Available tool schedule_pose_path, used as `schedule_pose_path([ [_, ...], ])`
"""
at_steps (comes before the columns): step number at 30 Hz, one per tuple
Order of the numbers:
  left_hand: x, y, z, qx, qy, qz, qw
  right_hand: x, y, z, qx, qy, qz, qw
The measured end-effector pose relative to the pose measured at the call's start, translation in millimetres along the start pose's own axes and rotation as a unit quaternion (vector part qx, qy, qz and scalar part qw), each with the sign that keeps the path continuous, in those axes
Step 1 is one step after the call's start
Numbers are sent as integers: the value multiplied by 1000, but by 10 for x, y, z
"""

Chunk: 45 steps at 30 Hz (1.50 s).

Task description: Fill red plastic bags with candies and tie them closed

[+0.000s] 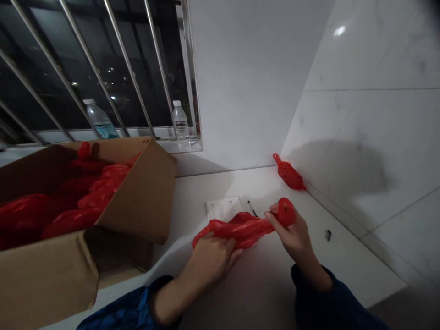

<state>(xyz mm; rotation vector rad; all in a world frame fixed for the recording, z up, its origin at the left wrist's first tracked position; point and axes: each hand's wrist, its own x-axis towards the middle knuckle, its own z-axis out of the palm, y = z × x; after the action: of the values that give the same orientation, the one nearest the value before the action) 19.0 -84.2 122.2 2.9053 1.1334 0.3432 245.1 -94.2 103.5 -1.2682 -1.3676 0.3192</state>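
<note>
A thin red plastic bag [245,229] stretches between my two hands above the white table. My left hand [213,259] is closed on its wide left part, with some fingers hidden in the red film. Around the narrower right end, my right hand [294,231] is wrapped, and a bunched red end sticks up past its thumb. What the bag holds, if anything, cannot be made out. Just behind the bag lie an open notebook [223,208] with writing on it and a dark pen [252,208], both partly covered by the bag.
An open cardboard box [144,192] full of red bags [103,183] stands at the left. Another red bag [290,175] lies by the wall. Two plastic bottles [181,123] stand by the barred window. A small dark object [328,235] lies at the right of the table [357,270].
</note>
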Motion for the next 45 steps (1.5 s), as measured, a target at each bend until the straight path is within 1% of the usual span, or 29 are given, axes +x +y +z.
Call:
schedule_pose_path([
  [1,-8,3,32,17,-40,-17,999,-21,40,-19,-9,7,4,1000],
  [3,-22,15,51,60,-110,-70,990,-73,116,-44,-27,11,19,999],
  [5,-14,22,45,89,-132,-131,979,-125,151,-62,-50,3,21,999],
  [6,-3,16,43,96,-135,-149,975,-147,146,-70,-55,-14,6,998],
  [7,11,4,42,100,-133,-157,973,-167,128,-78,-56,-44,-22,997],
  [9,31,-41,45,118,-122,-156,973,-203,65,-84,-64,-135,-109,983],
  [11,26,-96,45,142,-128,-145,971,-242,0,-64,-114,-222,-187,950],
  [12,15,-120,44,155,-136,-140,968,-262,-24,-42,-159,-249,-205,933],
  [13,1,-139,43,164,-146,-135,966,-281,-40,-12,-213,-262,-209,918],
  [14,-12,-152,44,165,-151,-126,966,-297,-47,24,-271,-262,-203,904],
  [16,-19,-162,57,144,-144,-89,975,-311,-47,104,-381,-239,-177,875],
  [18,10,-166,92,107,-123,-52,985,-301,-33,180,-461,-206,-151,850],
  [19,35,-174,118,96,-114,-45,988,-290,-21,213,-490,-193,-139,839],
  [21,89,-214,181,103,-103,-73,987,-262,18,263,-533,-190,-117,816],
  [24,121,-344,292,126,-109,-142,976,-229,123,300,-561,-232,-77,791],
  [26,95,-456,370,104,-129,-162,973,-211,205,304,-547,-276,-49,789],
  [28,49,-557,446,72,-151,-164,972,-193,268,305,-523,-313,-29,792],
  [31,-11,-659,535,44,-161,-167,972,-163,314,314,-495,-349,-10,796],
  [34,-39,-704,571,24,-155,-170,973,-145,340,327,-477,-361,0,802],
  [40,-68,-719,573,-5,-144,-173,974,-144,410,331,-463,-366,1,807],
  [45,-93,-713,594,-8,-118,-169,978,-139,401,327,-459,-359,-3,813],
])
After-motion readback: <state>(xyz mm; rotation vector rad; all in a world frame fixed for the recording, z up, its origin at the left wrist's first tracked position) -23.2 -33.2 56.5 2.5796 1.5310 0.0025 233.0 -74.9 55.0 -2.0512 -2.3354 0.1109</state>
